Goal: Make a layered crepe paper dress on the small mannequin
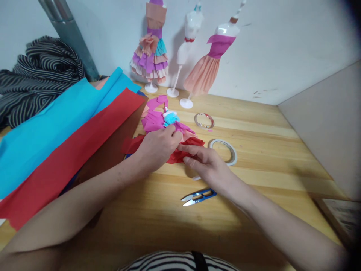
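Observation:
Red crepe paper [178,157] lies bunched on the wooden table, below a small mannequin with a blue crumpled bodice [171,118] and magenta paper around it. My left hand [159,145] is closed, its fingers pinched at the upper edge of the red paper; what lies between them is hidden. My right hand [205,162] touches the red paper from the right, fingers stretched out and thumb apart from them. Blue-handled thread snips [199,196] lie below my right hand, blades to the left.
White tape roll [234,155] and a thinner roll [212,126] lie right of the hands. Three mannequins [150,56] stand along the wall. Blue [53,116] and red paper sheets [73,146], a striped cloth [42,75] and a metal bottle [76,45] are at left.

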Motion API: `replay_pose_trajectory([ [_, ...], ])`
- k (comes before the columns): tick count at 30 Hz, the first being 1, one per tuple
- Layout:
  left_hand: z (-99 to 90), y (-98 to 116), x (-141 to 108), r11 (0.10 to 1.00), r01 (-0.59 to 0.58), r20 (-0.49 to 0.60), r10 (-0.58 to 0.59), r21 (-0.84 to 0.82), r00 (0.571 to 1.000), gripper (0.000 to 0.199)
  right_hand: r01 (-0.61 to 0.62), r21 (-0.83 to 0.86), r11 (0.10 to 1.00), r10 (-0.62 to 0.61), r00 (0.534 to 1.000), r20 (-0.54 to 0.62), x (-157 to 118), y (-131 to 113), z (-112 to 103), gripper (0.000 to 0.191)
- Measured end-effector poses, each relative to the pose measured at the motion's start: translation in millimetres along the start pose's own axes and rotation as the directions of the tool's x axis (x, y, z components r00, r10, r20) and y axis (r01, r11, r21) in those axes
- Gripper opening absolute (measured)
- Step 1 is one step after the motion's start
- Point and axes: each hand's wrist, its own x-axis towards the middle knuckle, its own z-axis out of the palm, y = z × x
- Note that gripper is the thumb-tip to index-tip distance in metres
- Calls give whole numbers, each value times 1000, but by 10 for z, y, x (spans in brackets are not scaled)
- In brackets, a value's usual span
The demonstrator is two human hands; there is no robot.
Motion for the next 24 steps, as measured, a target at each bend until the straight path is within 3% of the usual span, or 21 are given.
replay_pose_trajectory([
  [5,-29,-15,18,1000,4,42,-4,0,999,21,36,-108,993,-35,999,18,6,-7,-5,34],
  [11,-65,-53,28,999,49,39,-48,-24,998,22,17,-85,996,-14,999,37,17,3,-12,34],
  [18,-94,-59,43,975,141,-5,-144,-169,990,15,-15,-100,995,14,1000,-16,36,42,-4,39],
  [24,-141,-67,35,963,145,28,-142,-229,989,14,4,-107,994,-2,1000,18,84,43,5,32],
])
